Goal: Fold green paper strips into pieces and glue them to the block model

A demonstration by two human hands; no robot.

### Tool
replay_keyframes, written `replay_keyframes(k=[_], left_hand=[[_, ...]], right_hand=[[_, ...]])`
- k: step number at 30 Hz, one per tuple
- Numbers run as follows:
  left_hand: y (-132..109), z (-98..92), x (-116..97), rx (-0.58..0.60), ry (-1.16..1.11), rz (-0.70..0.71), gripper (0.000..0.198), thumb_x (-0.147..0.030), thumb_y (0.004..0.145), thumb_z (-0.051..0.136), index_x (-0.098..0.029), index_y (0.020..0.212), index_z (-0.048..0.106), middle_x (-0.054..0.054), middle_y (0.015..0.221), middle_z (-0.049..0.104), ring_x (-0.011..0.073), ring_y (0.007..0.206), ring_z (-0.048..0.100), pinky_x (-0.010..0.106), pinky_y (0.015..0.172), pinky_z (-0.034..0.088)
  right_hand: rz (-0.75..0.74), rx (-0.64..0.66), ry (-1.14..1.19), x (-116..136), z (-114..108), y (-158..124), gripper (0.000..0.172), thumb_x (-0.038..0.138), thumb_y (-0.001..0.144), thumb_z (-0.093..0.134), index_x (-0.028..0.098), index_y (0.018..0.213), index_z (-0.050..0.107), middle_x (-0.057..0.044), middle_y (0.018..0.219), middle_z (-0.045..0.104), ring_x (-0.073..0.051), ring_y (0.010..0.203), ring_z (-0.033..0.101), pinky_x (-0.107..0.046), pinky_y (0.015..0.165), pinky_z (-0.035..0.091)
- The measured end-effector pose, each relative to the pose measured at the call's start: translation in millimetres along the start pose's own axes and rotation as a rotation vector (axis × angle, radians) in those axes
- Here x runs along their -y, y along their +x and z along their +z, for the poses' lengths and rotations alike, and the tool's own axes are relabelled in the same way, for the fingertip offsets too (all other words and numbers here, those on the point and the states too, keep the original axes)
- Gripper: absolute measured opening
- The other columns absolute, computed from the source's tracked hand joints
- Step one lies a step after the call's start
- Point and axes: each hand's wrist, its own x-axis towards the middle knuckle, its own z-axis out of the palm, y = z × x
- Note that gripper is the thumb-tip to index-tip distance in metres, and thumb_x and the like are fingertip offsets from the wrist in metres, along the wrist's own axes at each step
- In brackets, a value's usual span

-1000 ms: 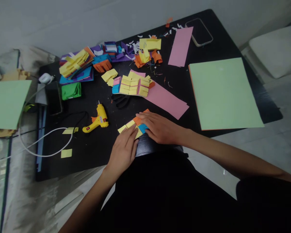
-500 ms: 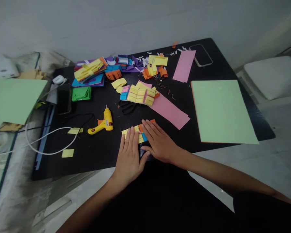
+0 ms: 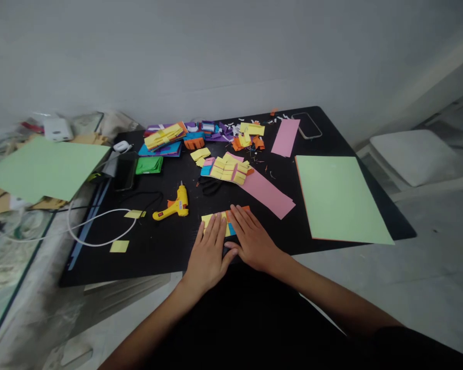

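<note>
Both my hands lie flat, fingers stretched out, on a small patchwork of yellow, orange and blue paper pieces (image 3: 227,222) near the front edge of the black table (image 3: 158,246). My left hand (image 3: 210,254) covers its left part. My right hand (image 3: 252,239) presses on its right part, thumb touching the left hand's thumb. Neither hand grips anything. A yellow glue gun (image 3: 174,205) lies just left of the hands, its cable running off to the left.
A similar yellow patchwork (image 3: 227,168) and a pink strip (image 3: 267,192) lie behind the hands. A large green sheet (image 3: 337,198) covers the right side. Piles of folded coloured paper (image 3: 165,139), another pink strip (image 3: 285,137), a phone (image 3: 306,125) and black scissors (image 3: 210,185) sit farther back.
The camera has tilted up, so the table appears lower and smaller. My left hand has flattened its fingers onto the patchwork; both hands otherwise stay on it.
</note>
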Motion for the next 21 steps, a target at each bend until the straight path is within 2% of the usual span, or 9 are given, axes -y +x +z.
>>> replay_keyframes(k=[8, 14, 17, 19, 21], left_hand=[[-2, 2.9, 1, -0.011, -0.003, -0.006, 0.08, -0.055, 0.108, 0.04, -0.007, 0.169, 0.017, 0.022, 0.171, 0.033, 0.0321, 0.162, 0.028, 0.056, 0.129, 0.032], [1, 1.2, 1, -0.018, -0.036, -0.008, 0.078, -0.055, 0.108, 0.04, -0.009, 0.168, 0.022, 0.022, 0.17, 0.036, 0.0324, 0.161, 0.031, 0.058, 0.128, 0.032], [2, -1.9, 8, -0.011, -0.135, -0.022, 0.069, -0.048, 0.11, 0.039, -0.014, 0.168, 0.025, 0.021, 0.169, 0.039, 0.0308, 0.16, 0.035, 0.057, 0.128, 0.033], [1, -2.5, 13, -0.022, -0.195, -0.04, 0.066, -0.044, 0.111, 0.038, -0.017, 0.169, 0.022, 0.02, 0.17, 0.037, 0.0298, 0.16, 0.034, 0.056, 0.128, 0.034], [-1, -1.0, 15, -0.05, -0.209, -0.059, 0.072, -0.046, 0.11, 0.041, -0.018, 0.171, 0.014, 0.02, 0.172, 0.033, 0.0314, 0.161, 0.03, 0.057, 0.128, 0.033]], right_hand=[[-0.019, 0.001, -0.045, 1, -1, 1, 0.076, 0.049, 0.108, 0.048, 0.003, 0.165, 0.031, -0.025, 0.171, 0.031, -0.036, 0.162, 0.026, -0.06, 0.13, 0.032], [-0.025, -0.004, -0.067, 0, -1, 2, 0.074, 0.048, 0.108, 0.048, 0.004, 0.165, 0.033, -0.025, 0.171, 0.032, -0.036, 0.162, 0.026, -0.059, 0.131, 0.03], [-0.033, -0.012, -0.074, -1, 0, 2, 0.075, 0.047, 0.106, 0.05, 0.002, 0.164, 0.032, -0.026, 0.171, 0.03, -0.036, 0.162, 0.026, -0.059, 0.131, 0.03], [-0.035, -0.014, -0.078, -2, 2, 3, 0.075, 0.046, 0.106, 0.051, 0.002, 0.165, 0.031, -0.026, 0.171, 0.03, -0.036, 0.162, 0.026, -0.059, 0.131, 0.03], [-0.033, -0.017, -0.084, -3, 4, 2, 0.074, 0.043, 0.106, 0.052, 0.004, 0.165, 0.03, -0.025, 0.172, 0.029, -0.035, 0.163, 0.026, -0.058, 0.131, 0.029]])
